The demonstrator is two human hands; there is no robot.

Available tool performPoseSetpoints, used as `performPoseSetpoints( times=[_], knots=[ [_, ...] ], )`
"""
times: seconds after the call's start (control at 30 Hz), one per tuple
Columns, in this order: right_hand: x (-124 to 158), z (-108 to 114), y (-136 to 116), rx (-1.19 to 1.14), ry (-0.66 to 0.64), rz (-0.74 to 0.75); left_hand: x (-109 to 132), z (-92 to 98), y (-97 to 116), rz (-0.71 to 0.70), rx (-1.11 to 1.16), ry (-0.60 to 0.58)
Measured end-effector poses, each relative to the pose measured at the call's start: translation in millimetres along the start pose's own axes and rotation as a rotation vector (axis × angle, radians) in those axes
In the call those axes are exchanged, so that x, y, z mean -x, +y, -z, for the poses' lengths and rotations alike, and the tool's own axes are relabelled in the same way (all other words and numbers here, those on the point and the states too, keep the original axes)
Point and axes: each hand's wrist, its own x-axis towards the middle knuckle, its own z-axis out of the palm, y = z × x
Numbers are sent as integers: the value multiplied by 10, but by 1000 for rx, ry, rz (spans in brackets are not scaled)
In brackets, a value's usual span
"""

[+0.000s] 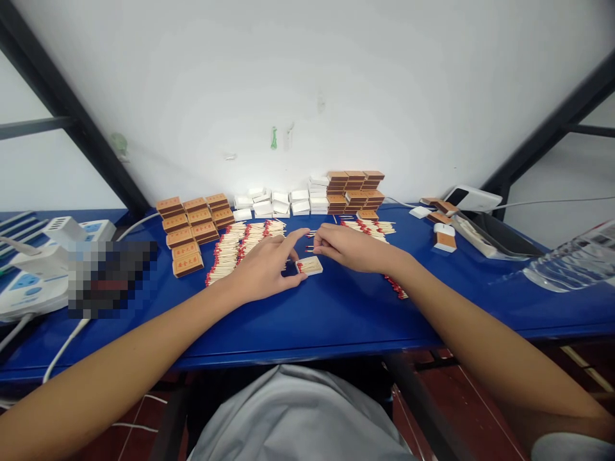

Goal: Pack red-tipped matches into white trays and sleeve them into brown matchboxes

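A small white matchbox tray (pixel 311 266) with some red-headed matches in it lies on the blue table. My left hand (pixel 271 266) is beside it, thumb at the tray's left edge, fingers apart and curved over the left side. Just above and right of the tray, my right hand (pixel 339 245) has its fingertips pinched together; a match or two (pixel 310 248) shows at them, too small to make out surely. Rows of matches (pixel 230 253) lie left of my left hand. More matches (pixel 375 226) spread behind and under my right forearm.
Orange matchboxes (pixel 187 262) stand in stacks at the left, others (pixel 355 192) by the wall. White trays (pixel 280 203) are piled between them. Power strips (pixel 33 288) and cables lie far left. Loose boxes (pixel 445 240), a white device (pixel 473 198) and a plastic bottle (pixel 571 262) are at right.
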Motion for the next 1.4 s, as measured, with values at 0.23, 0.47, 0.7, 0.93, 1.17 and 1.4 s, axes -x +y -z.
performPoseSetpoints(
  times=[0.23, 0.47, 0.7, 0.93, 1.17, 1.4],
  knots=[
    [-100, -132, 210, 97, 3, -46, -2, 7, 4, -5, 5, 6],
    [-137, -174, 231, 74, 67, -32, 0, 1, -5, -4, 2, 3],
    [-131, -170, 194, 77, 24, -56, 8, 0, -7, -12, -8, 5],
    [-62, -66, 110, 37, 82, -24, -2, 4, 2, 3, -4, -10],
    [-76, -120, 183, -4, 17, 4, 3, 11, 10, 5, -9, -6],
    [-86, -110, 236, -23, -26, -19, -4, -4, -3, -8, -18, -6]
  ],
)
